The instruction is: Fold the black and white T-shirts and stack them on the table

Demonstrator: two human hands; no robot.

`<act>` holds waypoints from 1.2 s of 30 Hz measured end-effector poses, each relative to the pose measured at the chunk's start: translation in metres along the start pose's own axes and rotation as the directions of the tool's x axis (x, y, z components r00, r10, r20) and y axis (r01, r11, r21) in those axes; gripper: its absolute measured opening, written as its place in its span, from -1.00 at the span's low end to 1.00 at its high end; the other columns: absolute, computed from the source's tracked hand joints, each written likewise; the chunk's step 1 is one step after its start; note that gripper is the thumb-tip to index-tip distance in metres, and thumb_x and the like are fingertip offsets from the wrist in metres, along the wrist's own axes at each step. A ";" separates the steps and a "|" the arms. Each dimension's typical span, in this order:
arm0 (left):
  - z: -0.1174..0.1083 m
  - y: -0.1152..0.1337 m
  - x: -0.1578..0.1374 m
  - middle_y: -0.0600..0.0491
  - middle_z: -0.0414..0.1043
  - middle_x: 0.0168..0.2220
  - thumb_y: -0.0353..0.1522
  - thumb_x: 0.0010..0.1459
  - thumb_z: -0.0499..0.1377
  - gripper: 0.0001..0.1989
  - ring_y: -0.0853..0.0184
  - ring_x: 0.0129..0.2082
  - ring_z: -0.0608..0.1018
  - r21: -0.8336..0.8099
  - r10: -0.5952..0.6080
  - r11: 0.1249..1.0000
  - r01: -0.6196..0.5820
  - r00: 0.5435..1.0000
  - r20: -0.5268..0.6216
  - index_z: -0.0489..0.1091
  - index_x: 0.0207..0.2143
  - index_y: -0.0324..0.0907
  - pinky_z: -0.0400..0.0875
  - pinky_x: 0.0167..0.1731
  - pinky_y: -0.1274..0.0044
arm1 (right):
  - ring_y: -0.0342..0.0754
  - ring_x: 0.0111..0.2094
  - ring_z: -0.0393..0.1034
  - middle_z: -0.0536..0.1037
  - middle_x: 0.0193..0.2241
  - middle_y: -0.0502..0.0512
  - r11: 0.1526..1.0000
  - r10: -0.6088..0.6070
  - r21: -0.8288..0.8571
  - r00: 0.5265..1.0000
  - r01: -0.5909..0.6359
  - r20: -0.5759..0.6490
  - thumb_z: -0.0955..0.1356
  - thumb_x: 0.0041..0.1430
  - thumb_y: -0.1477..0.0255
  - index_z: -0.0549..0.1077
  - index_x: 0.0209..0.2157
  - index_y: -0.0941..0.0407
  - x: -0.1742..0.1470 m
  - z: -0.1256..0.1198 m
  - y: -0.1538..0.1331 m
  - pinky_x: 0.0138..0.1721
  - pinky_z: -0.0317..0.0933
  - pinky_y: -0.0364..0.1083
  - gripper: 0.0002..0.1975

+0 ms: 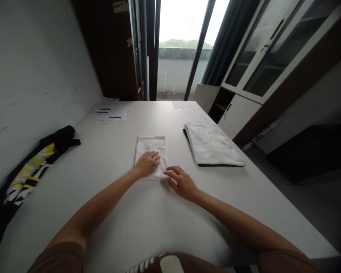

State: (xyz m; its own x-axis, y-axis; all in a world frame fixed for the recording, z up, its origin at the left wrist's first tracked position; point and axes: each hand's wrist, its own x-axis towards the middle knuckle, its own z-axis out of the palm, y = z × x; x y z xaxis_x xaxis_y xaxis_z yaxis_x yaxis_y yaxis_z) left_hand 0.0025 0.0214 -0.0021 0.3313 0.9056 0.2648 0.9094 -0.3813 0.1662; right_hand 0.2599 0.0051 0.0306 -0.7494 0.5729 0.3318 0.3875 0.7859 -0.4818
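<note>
A folded white cloth (152,143) lies flat on the white table in front of me, its long sides running away from me. My left hand (147,163) rests flat on its middle, fingers stretched out and slightly apart. Beside the cloth's lower right corner is my right hand (182,182), its fingers apart and a little bent, with the fingertips at the cloth's right edge. Whether those fingertips touch the fabric I cannot tell. Neither hand grips anything.
A larger folded white cloth (213,146) lies at the right, over something dark. Papers (115,113) lie at the far left, and more sheets (197,116) at the far right. A black garment (42,159) with yellow and white print lies along the left wall. Cabinets (255,57) stand at the right.
</note>
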 end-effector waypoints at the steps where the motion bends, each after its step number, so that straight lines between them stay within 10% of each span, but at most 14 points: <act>1: -0.002 0.003 -0.008 -0.10 0.24 0.34 -0.21 0.40 0.05 -0.56 0.14 0.36 0.24 0.009 0.001 1.000 -0.001 1.000 0.007 0.35 0.25 -0.12 0.03 0.36 0.19 | 0.12 0.22 0.30 0.44 0.19 0.23 0.996 -0.083 -0.032 0.995 0.085 0.054 0.28 0.39 0.37 0.44 0.19 0.06 0.000 0.003 -0.003 0.23 0.22 0.15 -0.61; 10: -0.021 0.005 -0.086 -0.03 -0.14 0.49 -0.03 0.42 -0.01 -0.33 0.10 0.48 -0.05 0.048 0.100 0.993 -0.107 0.986 0.131 -0.05 0.47 -0.01 -0.14 0.40 0.16 | 0.15 0.46 -0.18 -0.03 0.44 0.31 0.969 -0.118 -0.170 0.939 0.180 0.323 0.23 0.43 0.08 -0.07 0.47 0.14 -0.030 0.018 -0.007 0.40 -0.14 0.23 -0.24; 20: -0.042 -0.013 -0.117 -0.02 0.14 0.40 -0.47 0.15 0.17 -0.31 0.14 0.40 0.17 -0.077 0.024 0.997 -0.019 0.998 0.064 0.20 0.34 -0.04 0.04 0.38 0.16 | 0.10 0.25 0.26 0.41 0.23 0.24 0.951 -0.195 -0.208 0.965 0.230 0.175 0.32 0.38 0.32 0.39 0.20 0.08 0.007 0.026 -0.011 0.32 0.04 0.16 -0.60; 36: -0.057 -0.013 -0.112 0.01 0.52 0.11 -0.60 0.16 0.10 -0.54 0.22 0.08 0.54 -0.002 0.098 0.995 -0.098 0.995 -0.027 0.44 0.06 -0.06 0.41 0.14 0.33 | 0.02 -0.09 0.34 0.50 -0.15 0.13 0.930 -0.202 -0.271 0.962 0.246 0.183 0.34 0.31 0.44 0.45 -0.10 0.11 0.051 0.055 -0.024 -0.04 0.20 -0.05 -0.86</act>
State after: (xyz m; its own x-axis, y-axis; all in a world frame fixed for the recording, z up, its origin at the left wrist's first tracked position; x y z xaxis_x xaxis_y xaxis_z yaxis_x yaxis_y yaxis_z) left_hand -0.0609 -0.0852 0.0199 0.4119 0.8585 0.3055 0.8720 -0.4686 0.1413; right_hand 0.1827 0.0023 0.0143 -0.8973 0.3505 0.2683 0.3216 0.9355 -0.1465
